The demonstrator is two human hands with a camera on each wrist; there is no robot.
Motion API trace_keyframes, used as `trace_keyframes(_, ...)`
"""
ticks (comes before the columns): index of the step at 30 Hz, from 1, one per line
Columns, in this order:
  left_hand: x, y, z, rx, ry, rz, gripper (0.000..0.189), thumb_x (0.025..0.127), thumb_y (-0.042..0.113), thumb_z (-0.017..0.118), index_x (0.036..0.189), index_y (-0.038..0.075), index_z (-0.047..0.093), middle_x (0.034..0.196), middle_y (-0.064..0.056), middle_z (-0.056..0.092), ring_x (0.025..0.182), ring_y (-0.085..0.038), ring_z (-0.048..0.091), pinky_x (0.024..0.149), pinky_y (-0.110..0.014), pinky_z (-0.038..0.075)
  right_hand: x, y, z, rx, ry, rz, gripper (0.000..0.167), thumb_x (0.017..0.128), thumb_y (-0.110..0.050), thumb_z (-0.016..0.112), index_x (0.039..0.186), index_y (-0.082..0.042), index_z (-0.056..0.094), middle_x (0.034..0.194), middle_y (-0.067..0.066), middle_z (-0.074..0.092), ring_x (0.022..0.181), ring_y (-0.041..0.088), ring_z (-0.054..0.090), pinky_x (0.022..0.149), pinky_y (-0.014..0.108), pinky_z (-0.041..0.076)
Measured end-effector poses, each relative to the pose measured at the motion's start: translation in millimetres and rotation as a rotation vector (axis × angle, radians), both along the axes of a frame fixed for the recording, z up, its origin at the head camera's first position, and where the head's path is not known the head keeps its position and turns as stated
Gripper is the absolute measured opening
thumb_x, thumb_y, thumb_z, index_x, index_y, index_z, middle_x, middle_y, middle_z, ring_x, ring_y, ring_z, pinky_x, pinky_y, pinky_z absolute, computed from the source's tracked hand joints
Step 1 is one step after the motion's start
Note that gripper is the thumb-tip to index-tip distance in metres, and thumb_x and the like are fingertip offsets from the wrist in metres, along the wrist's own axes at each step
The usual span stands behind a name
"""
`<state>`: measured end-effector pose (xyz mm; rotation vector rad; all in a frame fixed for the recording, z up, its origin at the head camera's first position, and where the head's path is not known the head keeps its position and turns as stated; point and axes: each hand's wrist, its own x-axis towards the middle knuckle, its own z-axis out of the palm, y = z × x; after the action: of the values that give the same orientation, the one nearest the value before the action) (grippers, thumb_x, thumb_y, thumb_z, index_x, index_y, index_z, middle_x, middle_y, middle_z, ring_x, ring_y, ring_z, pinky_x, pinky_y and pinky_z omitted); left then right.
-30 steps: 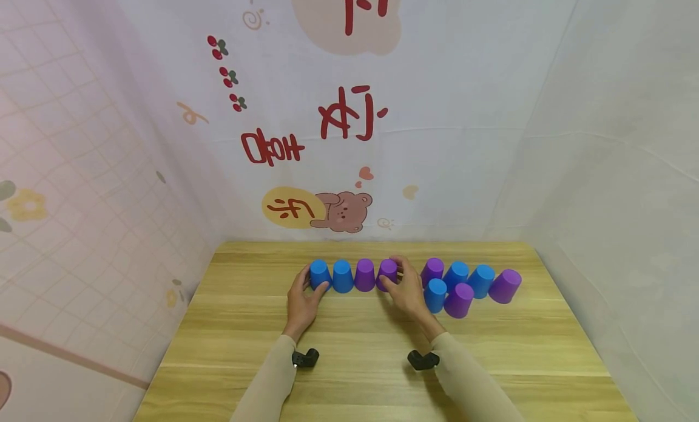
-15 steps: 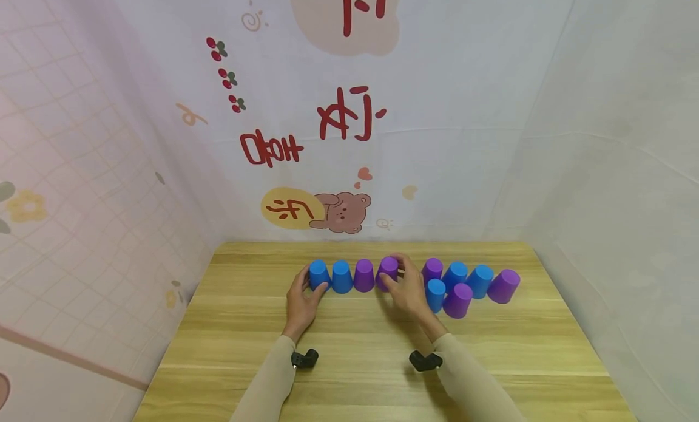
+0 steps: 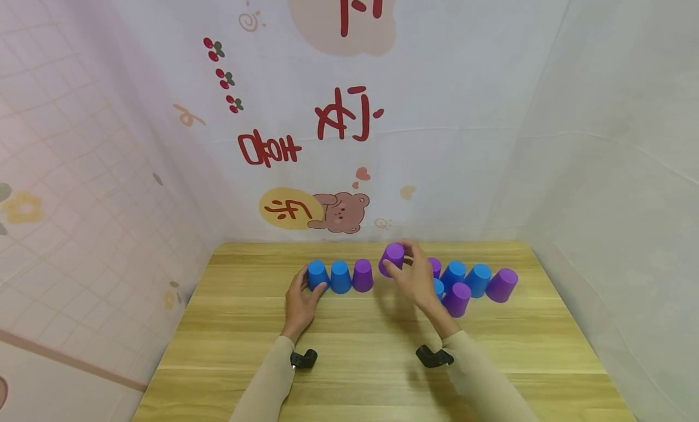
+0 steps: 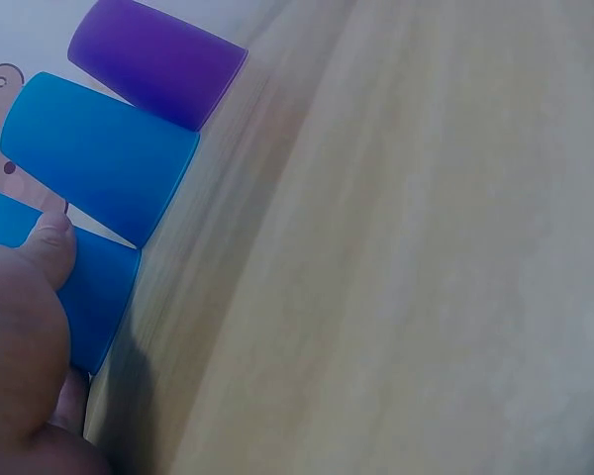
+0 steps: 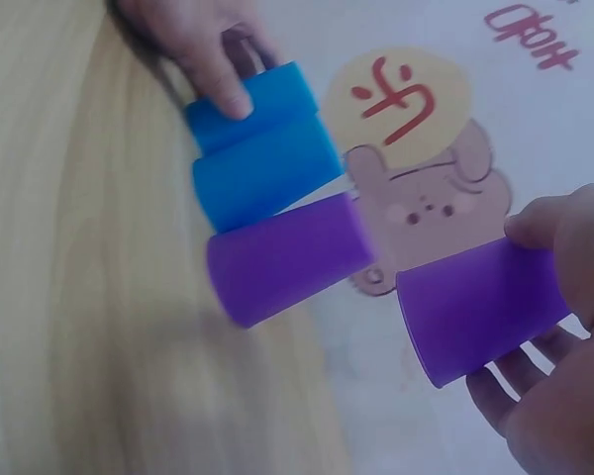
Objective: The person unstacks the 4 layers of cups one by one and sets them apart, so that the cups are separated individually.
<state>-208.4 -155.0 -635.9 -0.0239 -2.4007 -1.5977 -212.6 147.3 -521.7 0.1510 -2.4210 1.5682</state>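
My left hand (image 3: 300,306) grips the leftmost blue cup (image 3: 317,274), which stands upside down on the table; the thumb (image 4: 51,247) lies on its near side. Right beside it stands a second blue cup (image 3: 341,277), then a purple cup (image 3: 363,275), both upside down in the same row. With its thumb and fingers around it, my right hand (image 3: 416,280) holds another purple cup (image 5: 480,307) in the air, upside down and slightly tilted. A gap separates that cup from the standing purple cup (image 5: 287,259).
To the right stand several more upside-down cups, among them blue cups (image 3: 479,280) and purple cups (image 3: 502,285); my right hand partly hides some. Behind the wooden table (image 3: 355,361) hangs a printed white cloth (image 3: 453,167), with side cloths left and right.
The purple cup in my right hand has risen off the table and shifted slightly right, away from the row. My left hand stays on the leftmost blue cup.
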Motion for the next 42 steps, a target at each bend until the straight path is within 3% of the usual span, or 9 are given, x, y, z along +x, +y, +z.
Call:
trace_keyframes(6, -0.2, -0.1, 1.3, -0.001, -0.007, -0.001, 0.07, 0.107, 0.015, 0.081, 0.167, 0.003, 0.048, 0.164, -0.027, 0.059, 0.154, -0.046, 0.06, 0.131, -0.059, 0.051, 4.4, 1, 14.7, -0.028, 0.031, 0.012, 0.057, 0.098, -0.013, 0.089, 0.146, -0.004, 0.06, 0.14, 0.02, 0.073, 0.134, 0.042, 0.071, 0.12, 0.06, 0.061)
trace_keyframes(20, 0.7, -0.9, 0.8, -0.004, 0.001, 0.004, 0.07, 0.106, 0.014, 0.081, 0.166, 0.001, 0.049, 0.163, -0.028, 0.06, 0.152, -0.047, 0.061, 0.13, -0.059, 0.051, 13.1, 8, 29.6, -0.043, 0.029, 0.041, 0.057, 0.097, -0.013, 0.091, 0.146, -0.006, 0.061, 0.138, 0.016, 0.073, 0.133, 0.039, 0.071, 0.12, 0.06, 0.061)
trace_keyframes(26, -0.6, -1.1, -0.4, 0.001, -0.005, 0.001, 0.069, 0.107, 0.016, 0.081, 0.166, 0.001, 0.049, 0.163, -0.028, 0.059, 0.153, -0.047, 0.06, 0.131, -0.059, 0.051, 20.5, 22, 31.6, -0.007, 0.013, 0.031, 0.058, 0.1, -0.018, 0.089, 0.149, -0.006, 0.059, 0.14, 0.018, 0.073, 0.132, 0.041, 0.072, 0.115, 0.064, 0.063)
trace_keyframes(31, -1.0, -0.7, 0.2, 0.005, -0.004, 0.001, 0.07, 0.106, 0.015, 0.081, 0.166, 0.002, 0.049, 0.163, -0.027, 0.06, 0.153, -0.046, 0.061, 0.131, -0.058, 0.051, 28.8, 39, 35.8, 0.019, -0.028, 0.005, 0.061, 0.101, -0.02, 0.088, 0.152, -0.009, 0.056, 0.145, 0.021, 0.072, 0.133, 0.045, 0.073, 0.109, 0.06, 0.067)
trace_keyframes(34, -0.6, -0.4, 0.9, 0.001, -0.006, 0.001, 0.07, 0.106, 0.016, 0.081, 0.166, 0.002, 0.049, 0.163, -0.028, 0.06, 0.153, -0.047, 0.061, 0.13, -0.059, 0.051, 33.7, 49, 38.5, 0.024, -0.044, 0.0, 0.061, 0.101, -0.019, 0.087, 0.152, -0.008, 0.055, 0.147, 0.023, 0.071, 0.136, 0.048, 0.072, 0.11, 0.064, 0.066)
trace_keyframes(38, 0.6, 0.3, 1.7, 0.001, -0.011, 0.003, 0.07, 0.106, 0.016, 0.081, 0.167, 0.001, 0.049, 0.162, -0.028, 0.06, 0.152, -0.047, 0.062, 0.13, -0.059, 0.052, 39.7, 62, 41.1, 0.044, -0.002, -0.006, 0.059, 0.1, -0.016, 0.087, 0.15, -0.003, 0.057, 0.145, 0.023, 0.072, 0.136, 0.047, 0.072, 0.115, 0.068, 0.062)
trace_keyframes(42, 0.9, 0.9, 1.1, 0.006, -0.003, 0.01, 0.069, 0.105, 0.014, 0.082, 0.166, 0.001, 0.05, 0.161, -0.028, 0.061, 0.15, -0.048, 0.063, 0.129, -0.061, 0.052, 44.8, 74, 41.5, 0.074, 0.026, -0.025, 0.057, 0.1, -0.018, 0.088, 0.148, -0.004, 0.06, 0.141, 0.019, 0.075, 0.135, 0.04, 0.072, 0.115, 0.057, 0.064)
